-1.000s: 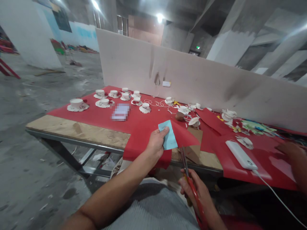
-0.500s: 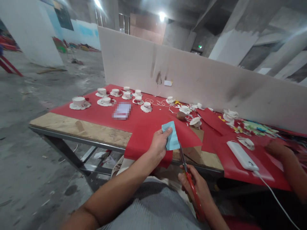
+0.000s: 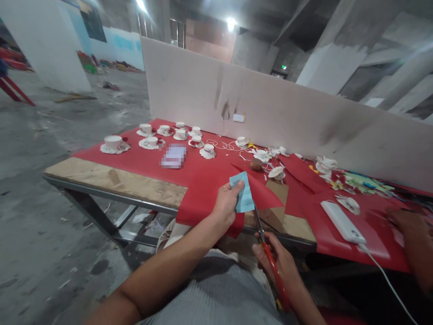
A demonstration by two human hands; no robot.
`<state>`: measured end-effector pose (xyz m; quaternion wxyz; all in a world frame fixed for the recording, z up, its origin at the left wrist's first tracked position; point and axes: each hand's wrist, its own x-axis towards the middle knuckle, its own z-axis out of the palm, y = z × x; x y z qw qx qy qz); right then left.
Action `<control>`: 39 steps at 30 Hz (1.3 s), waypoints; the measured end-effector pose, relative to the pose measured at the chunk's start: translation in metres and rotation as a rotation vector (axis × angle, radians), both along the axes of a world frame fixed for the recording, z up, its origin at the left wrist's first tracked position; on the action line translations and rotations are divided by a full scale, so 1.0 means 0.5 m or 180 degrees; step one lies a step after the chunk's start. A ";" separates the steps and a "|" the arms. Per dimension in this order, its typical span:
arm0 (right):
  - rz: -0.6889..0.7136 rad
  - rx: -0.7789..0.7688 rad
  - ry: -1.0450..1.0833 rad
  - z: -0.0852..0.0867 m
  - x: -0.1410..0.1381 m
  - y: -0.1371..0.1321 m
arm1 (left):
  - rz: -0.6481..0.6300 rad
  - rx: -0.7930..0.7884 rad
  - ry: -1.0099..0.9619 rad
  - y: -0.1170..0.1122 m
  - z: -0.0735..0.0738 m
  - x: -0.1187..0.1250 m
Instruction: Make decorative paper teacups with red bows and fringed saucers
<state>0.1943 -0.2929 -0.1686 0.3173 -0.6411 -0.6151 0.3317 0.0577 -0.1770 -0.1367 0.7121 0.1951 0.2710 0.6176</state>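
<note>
Between the thumb and fingers of my left hand (image 3: 227, 203) is a piece of light blue paper (image 3: 245, 196), held just above the table's front edge. My right hand (image 3: 275, 257) is closed on red-handled scissors (image 3: 274, 271), their blades pointing up and away from me. The blade tips are at the lower right edge of the blue paper; whether they cut into it I cannot tell. Behind and below the paper, a red sheet (image 3: 201, 198) hangs over the table edge.
Several white paper cups with frilled bases (image 3: 113, 143) stand on the red-covered table. A brown roll (image 3: 256, 164), cardboard (image 3: 275, 216) and a white power bank (image 3: 341, 221) with a cable lie nearer the right. Another person's hand (image 3: 406, 221) is at far right. A white board (image 3: 270, 104) stands behind.
My hands, the blue paper and the scissors keep nearly the same places. The other person's hand at right has shifted slightly further right. The whole view has moved a little.
</note>
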 end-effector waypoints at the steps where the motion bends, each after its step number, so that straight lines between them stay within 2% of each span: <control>1: 0.0012 -0.0016 -0.0024 0.000 0.000 0.001 | 0.0000 -0.0008 0.0000 0.000 -0.001 0.001; 9: -0.0005 0.0067 -0.0121 0.005 -0.004 0.003 | 0.0062 0.0044 -0.0036 0.001 -0.009 0.007; 18: -0.0294 0.0078 -0.0100 -0.017 -0.009 -0.003 | 0.0074 0.0091 -0.0072 -0.001 -0.011 0.011; 22: -0.0290 0.0039 -0.0079 -0.015 -0.009 -0.003 | 0.0072 0.0068 -0.0046 -0.004 -0.011 0.009; 31: -0.0295 0.0387 -0.0185 -0.017 -0.016 0.006 | -0.0027 0.0047 -0.0003 -0.020 -0.011 0.013; 36: -0.0197 0.0229 -0.0052 -0.020 -0.014 0.006 | -0.0019 0.0035 -0.0031 -0.025 -0.010 0.013; 39: -0.0142 0.0333 0.0043 -0.019 -0.018 0.008 | -0.0126 -0.0019 -0.0019 -0.033 -0.010 0.014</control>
